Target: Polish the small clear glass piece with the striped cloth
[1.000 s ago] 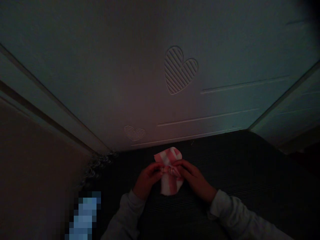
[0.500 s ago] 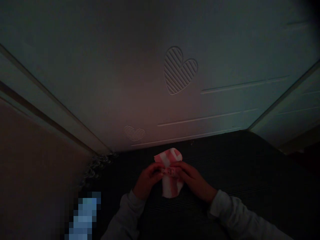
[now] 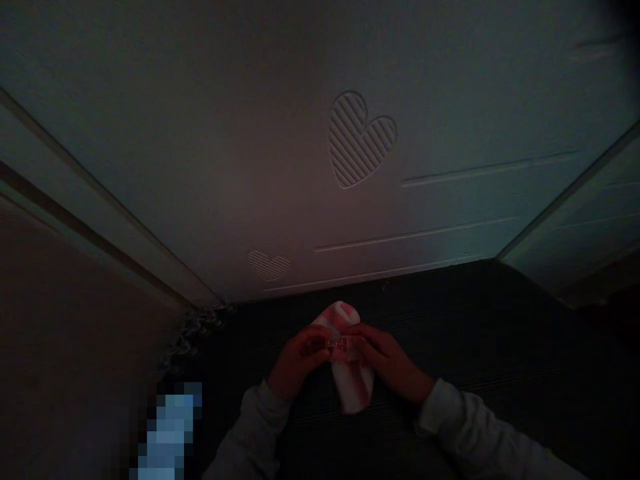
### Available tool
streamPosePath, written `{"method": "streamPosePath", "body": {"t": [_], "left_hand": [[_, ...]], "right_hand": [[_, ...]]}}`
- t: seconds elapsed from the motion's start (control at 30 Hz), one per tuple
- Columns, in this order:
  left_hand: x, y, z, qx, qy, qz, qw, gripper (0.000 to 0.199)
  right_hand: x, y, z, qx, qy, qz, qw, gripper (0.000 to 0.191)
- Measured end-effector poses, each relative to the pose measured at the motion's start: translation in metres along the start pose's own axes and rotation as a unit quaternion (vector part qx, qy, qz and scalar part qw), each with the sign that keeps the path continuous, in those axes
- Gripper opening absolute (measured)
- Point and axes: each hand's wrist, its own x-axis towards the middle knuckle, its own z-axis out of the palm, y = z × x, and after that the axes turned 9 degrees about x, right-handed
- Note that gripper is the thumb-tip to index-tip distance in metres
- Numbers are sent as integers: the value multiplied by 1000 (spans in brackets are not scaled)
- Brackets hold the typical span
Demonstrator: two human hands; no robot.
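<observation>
A soft-looking pink-and-white striped cloth piece is between my hands, just above or on the dark surface; I cannot tell which. It is gathered at its middle, with one rounded end pointing away and the other towards me. Across the middle sits a small clear, shiny piece, too dim to name. My left hand pinches the left end of this shiny piece between thumb and fingers. My right hand is closed on the cloth's right side, with thumb and forefinger at the middle. The fingertips partly hide the cloth.
Behind the hands stands a pale panel with raised hearts and grooved lines. The dark, ridged surface spreads below it. Dark ruffled trim runs along the left edge, near a pixelated bright blue patch. The light is very dim.
The striped cloth has tilted: its near end has swung right and towards me, and its far end has shifted slightly. Both hands stay in almost the same place.
</observation>
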Motion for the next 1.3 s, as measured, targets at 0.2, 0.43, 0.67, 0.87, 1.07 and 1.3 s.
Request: {"method": "streamPosePath", "body": {"t": [0.2, 0.43, 0.67, 0.87, 1.07, 1.3], "left_hand": [[-1, 2, -1, 7, -3, 9, 1000, 19], [0, -3, -3, 12, 7, 25, 1000, 17], [0, -4, -2, -1, 15, 11, 1000, 22], [-2, -4, 3, -13, 33, -31, 999, 46], [-3, 5, 9, -14, 26, -54, 998, 51], [-2, 3, 8, -19, 40, -64, 997, 61]], "right_hand": [[-1, -2, 0, 4, 5, 7, 1000, 18], [-3, -2, -1, 28, 10, 6, 1000, 20], [-1, 0, -2, 45, 16, 16, 999, 24], [1, 4, -2, 71, 36, 24, 997, 24], [0, 7, -1, 100, 45, 28, 994, 30], [2, 11, 1, 111, 47, 23, 992, 31]]}}
